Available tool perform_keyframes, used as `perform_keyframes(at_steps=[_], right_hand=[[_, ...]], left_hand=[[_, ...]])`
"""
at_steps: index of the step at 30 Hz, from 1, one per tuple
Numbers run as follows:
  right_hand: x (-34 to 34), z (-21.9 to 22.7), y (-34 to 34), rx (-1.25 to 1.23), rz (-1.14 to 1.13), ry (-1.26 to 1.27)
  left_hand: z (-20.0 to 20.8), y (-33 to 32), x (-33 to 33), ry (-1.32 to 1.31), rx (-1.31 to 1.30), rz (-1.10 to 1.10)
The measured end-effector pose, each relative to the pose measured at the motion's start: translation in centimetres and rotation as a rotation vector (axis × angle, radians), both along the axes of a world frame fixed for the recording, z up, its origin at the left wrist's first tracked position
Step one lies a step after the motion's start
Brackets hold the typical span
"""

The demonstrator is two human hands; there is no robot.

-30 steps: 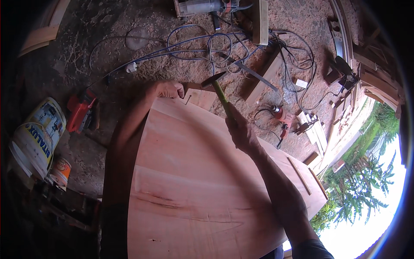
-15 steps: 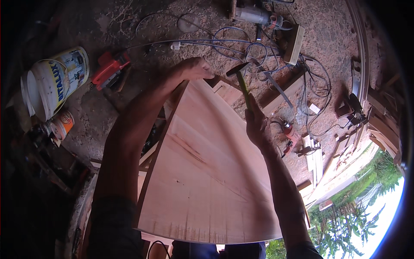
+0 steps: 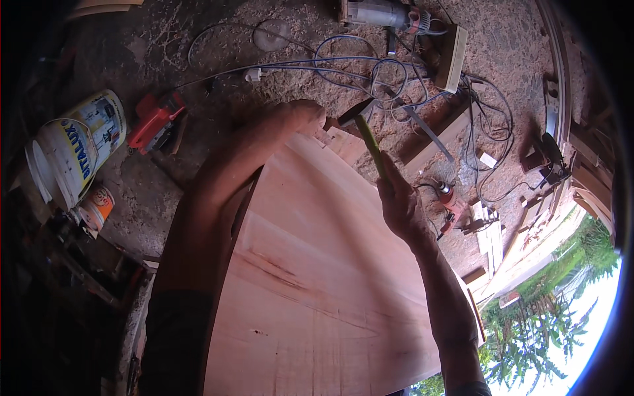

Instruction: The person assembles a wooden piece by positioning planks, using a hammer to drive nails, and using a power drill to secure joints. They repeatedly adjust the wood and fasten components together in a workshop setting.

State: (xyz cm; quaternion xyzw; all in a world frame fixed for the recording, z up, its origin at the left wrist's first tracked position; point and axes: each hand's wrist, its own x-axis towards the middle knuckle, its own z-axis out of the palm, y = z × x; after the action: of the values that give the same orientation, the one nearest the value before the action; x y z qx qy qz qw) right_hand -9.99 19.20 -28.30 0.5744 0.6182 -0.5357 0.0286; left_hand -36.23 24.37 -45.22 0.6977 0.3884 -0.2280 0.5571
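A large curved panel of pale reddish wood (image 3: 317, 277) fills the lower middle of the view. My left hand (image 3: 300, 117) reaches over its far end and rests on the top corner, fingers curled on the edge. My right hand (image 3: 399, 201) grips the yellow-green handle of a hammer (image 3: 370, 142). The hammer's dark head (image 3: 353, 112) sits just above the panel's far tip, close to my left fingers.
The dirt floor holds tangled blue-grey cables (image 3: 356, 66), a power tool (image 3: 383, 13), a wooden block (image 3: 452, 58), a red tool (image 3: 155, 122), a white bucket (image 3: 72, 152), a small can (image 3: 98, 206) and an orange drill (image 3: 452, 201). Wood strips (image 3: 492, 231) lie right.
The view has swung so the panel sits more centred and closer. My left hand stays on the far corner, and the hammer head has stayed near the tip.
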Motion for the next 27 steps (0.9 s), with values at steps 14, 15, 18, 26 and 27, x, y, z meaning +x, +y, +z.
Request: perform_keyframes(at_steps=[14,15,18,26,27], right_hand=[[-1.8,-0.5,-0.9,0.042,-0.091,-0.006],[-2.5,-0.4,-0.8,0.03,-0.051,-0.003],[-1.5,-0.4,0.3,-0.108,0.133,-0.143],[-1.1,-1.8,-1.4,0.008,0.187,-0.062],[0.2,-2.5,-0.9,0.021,0.182,-0.06]], left_hand=[[0.6,0.5,-0.4,0.038,0.02,0.029],[0.3,-0.2,-1.3,0.081,-0.003,0.033],[1.7,0.5,-0.2,0.0,0.095,0.027],[-0.9,-1.9,-1.9,-0.016,0.095,0.174],[-0.2,-0.8,-2.3,-0.007,0.062,0.229]])
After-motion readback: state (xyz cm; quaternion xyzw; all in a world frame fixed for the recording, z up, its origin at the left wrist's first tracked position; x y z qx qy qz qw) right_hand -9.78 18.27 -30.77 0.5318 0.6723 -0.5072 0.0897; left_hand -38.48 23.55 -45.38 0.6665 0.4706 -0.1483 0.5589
